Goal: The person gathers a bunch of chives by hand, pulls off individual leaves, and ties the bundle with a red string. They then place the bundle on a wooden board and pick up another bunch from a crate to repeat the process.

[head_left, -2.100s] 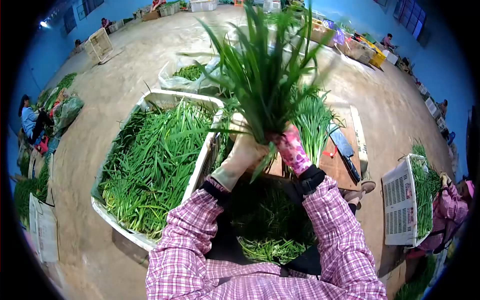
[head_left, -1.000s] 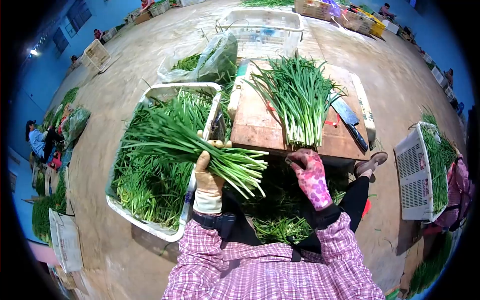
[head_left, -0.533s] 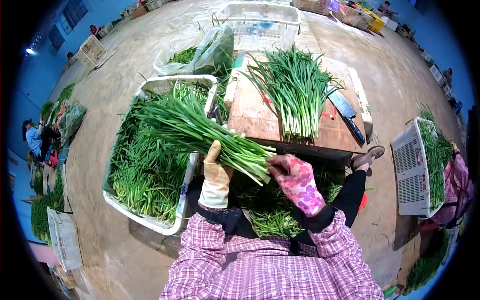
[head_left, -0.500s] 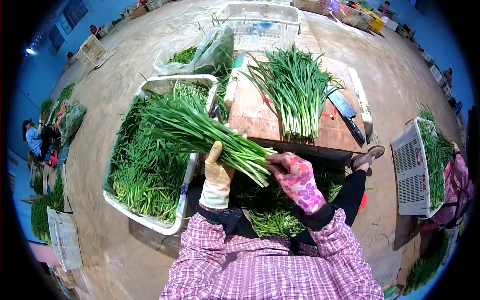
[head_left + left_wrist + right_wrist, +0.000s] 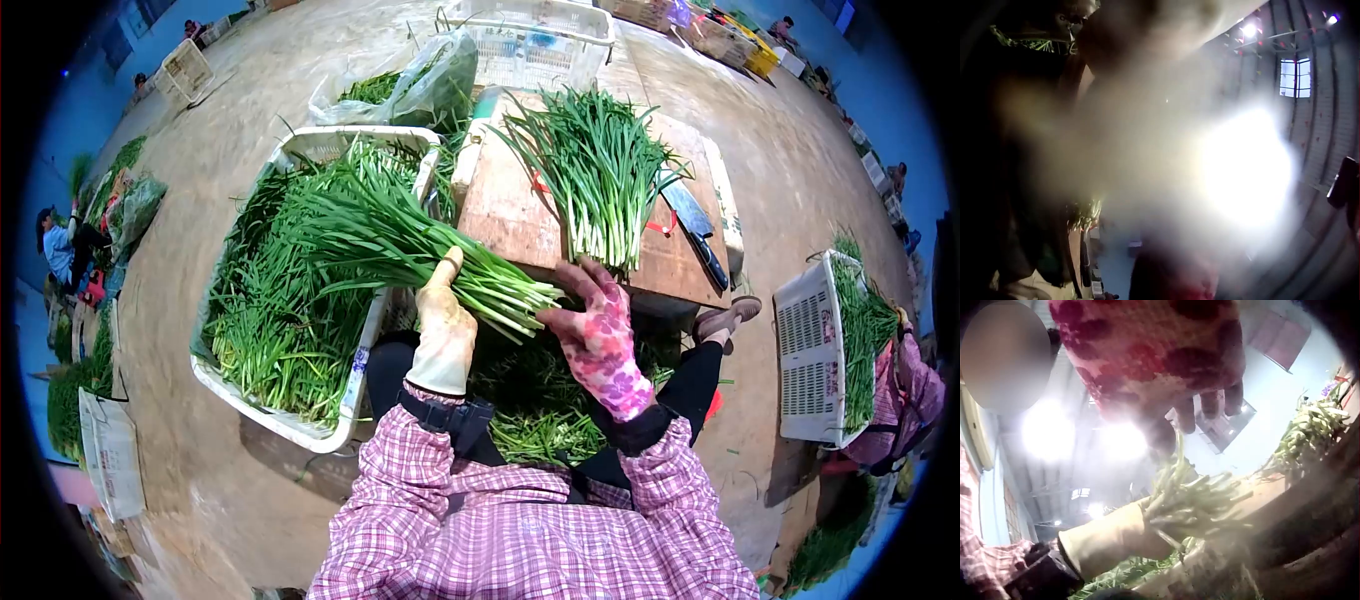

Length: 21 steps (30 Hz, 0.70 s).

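My left hand (image 5: 445, 330), in a pale glove, grips a bunch of garlic chives (image 5: 410, 235) from below, its thumb across the stalks. Their leaves point up and left over the crate; the pale stem ends point right. At those ends is my right hand (image 5: 603, 345), in a pink flowered glove. In the right wrist view its thumb and a finger pinch a stalk (image 5: 1179, 447) standing up from the bunch. A second bunch of garlic chives (image 5: 600, 180) lies on the wooden board (image 5: 510, 210), beyond the right hand. The left wrist view is mostly blur and glare.
A white crate (image 5: 265, 420) full of loose chives stands at the left. A cleaver (image 5: 690, 215) lies on the board's right side, near a red tie (image 5: 660, 229). Trimmings (image 5: 548, 437) lie between the legs. A plastic bag (image 5: 440, 80) and another crate (image 5: 530, 60) stand beyond.
The bunch has come down from upright before both hands to lie slanted in the left hand. The right hand let go of it, then moved back to its stem ends.
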{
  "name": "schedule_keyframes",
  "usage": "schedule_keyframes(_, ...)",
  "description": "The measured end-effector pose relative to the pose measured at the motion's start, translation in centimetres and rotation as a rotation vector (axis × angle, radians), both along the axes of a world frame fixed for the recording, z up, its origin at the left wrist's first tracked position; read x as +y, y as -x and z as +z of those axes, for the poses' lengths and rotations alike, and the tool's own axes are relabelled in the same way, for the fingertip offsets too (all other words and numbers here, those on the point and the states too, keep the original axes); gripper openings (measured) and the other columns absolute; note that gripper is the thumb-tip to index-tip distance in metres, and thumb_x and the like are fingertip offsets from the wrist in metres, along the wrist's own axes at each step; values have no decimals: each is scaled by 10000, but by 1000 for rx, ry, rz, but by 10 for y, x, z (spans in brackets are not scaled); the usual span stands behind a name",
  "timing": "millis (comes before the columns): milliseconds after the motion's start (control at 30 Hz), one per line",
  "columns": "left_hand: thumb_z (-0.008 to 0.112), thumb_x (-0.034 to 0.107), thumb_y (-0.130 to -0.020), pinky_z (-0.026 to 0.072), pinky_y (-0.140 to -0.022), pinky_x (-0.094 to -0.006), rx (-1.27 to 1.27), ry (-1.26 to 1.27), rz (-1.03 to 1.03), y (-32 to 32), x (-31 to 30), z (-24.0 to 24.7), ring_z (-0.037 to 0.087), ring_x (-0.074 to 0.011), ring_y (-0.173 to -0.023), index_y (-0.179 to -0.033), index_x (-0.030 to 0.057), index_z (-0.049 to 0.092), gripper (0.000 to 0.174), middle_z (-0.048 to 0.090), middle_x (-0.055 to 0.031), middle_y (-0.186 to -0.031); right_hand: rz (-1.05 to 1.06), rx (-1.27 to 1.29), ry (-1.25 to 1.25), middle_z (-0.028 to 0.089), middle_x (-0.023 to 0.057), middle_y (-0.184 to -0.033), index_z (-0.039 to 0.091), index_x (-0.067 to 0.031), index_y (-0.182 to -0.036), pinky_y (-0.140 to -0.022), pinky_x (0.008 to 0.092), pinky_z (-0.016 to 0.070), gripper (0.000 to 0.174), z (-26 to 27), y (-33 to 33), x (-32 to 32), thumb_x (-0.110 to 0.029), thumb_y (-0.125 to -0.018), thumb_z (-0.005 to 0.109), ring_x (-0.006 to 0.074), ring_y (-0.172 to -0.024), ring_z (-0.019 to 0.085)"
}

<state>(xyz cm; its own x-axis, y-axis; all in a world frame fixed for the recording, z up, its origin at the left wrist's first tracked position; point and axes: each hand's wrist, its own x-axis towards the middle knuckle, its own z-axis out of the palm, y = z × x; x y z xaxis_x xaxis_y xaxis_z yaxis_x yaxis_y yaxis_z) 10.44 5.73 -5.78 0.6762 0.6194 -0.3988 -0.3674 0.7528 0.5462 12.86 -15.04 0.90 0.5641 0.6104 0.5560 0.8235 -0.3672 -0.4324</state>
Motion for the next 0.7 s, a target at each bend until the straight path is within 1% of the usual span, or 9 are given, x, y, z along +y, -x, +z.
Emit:
schedule_keyframes(133, 688, 125, -930, 551, -892, -414, 23, -20, 46, 1, -5, 6, 681, -251, -922, -1092, 11, 667, 200, 700, -86, -1043, 51, 295, -258, 483, 184, -1473, 788, -252, -952, -1172, 436, 350, 394, -17, 2, 5, 88, -761, 734, 409, -1454, 345)
schedule_keyframes(200, 709, 104, -909, 561, -869, -405, 76, -6, 90, -2, 0, 7, 684, -249, -909, -1077, 4, 675, 198, 704, -88, -1030, 26, 74, -57, 372, 171, -1547, 796, -256, -957, -1169, 421, 359, 403, -4, -3, -5, 93, -769, 722, 399, -1472, 318)
schedule_keyframes(233, 718, 99, -900, 567, -852, -397, 78, -19, 100, -3, 1, 6, 687, -247, -898, -1063, 1, 682, 194, 706, -89, -1022, 22, -77, 37, 375, 183, -1537, 797, -285, -949, -1180, 412, 344, 400, -1, -7, -4, 70, -781, 726, 376, -1480, 311)
schedule_keyframes(300, 721, 92, -895, 565, -857, -397, 77, -19, 89, -4, -3, 6, 687, -243, -905, -1070, 0, 683, 201, 707, -80, -1020, 71, 358, -328, 542, 128, -1452, 782, -288, -886, -1221, 466, 238, 163, -8, -4, 18, -141, -823, 748, 350, -1488, 299)
schedule_keyframes(333, 724, 84, -891, 565, -857, -398, 72, -24, 90, -4, -6, 5, 685, -241, -910, -1081, 3, 681, 211, 705, -75, -1028, 14, -180, 182, 583, 102, -1426, 773, -278, -859, -1230, 491, 201, 76, -2, -15, 13, -211, -831, 750, 345, -1491, 290)
schedule_keyframes(367, 727, 63, -886, 561, -869, -390, 80, -10, 73, -4, -9, 4, 681, -234, -924, -1100, -1, 675, 230, 700, -73, -1048, 40, -140, 196, 586, 37, -1439, 755, -261, -814, -1227, 533, 167, 22, -12, -22, 19, -276, -826, 743, 349, -1487, 297)
schedule_keyframes(533, 742, 23, -870, 543, -916, -373, 64, 34, 34, -3, -16, 14, 662, -223, -975, -1145, -12, 658, 290, 689, -74, -1102, 85, -39, 164, 633, 45, -1351, 753, -253, -783, -1220, 528, 212, 114, -16, -26, 14, -155, -742, 794, 350, -1472, 321)
schedule_keyframes(633, 757, 44, -862, 550, -897, -382, 72, 66, 98, -11, 6, -9, 668, -232, -955, -1119, -34, 665, 284, 692, -84, -1095, -36, 446, -174, 620, 60, -1362, 770, -177, -833, -1161, 457, 345, 333, 2, -11, -29, 74, -620, 824, 349, -1417, 403)
schedule_keyframes(700, 761, 38, -856, 552, -880, -392, 65, 77, 104, -12, 15, -11, 672, -241, -943, -1113, -41, 667, 285, 693, -94, -1092, -104, 133, 31, 651, 72, -1270, 768, -166, -915, -1063, 439, 399, 273, 9, -13, -46, -15, -693, 822, 322, -1288, 492)
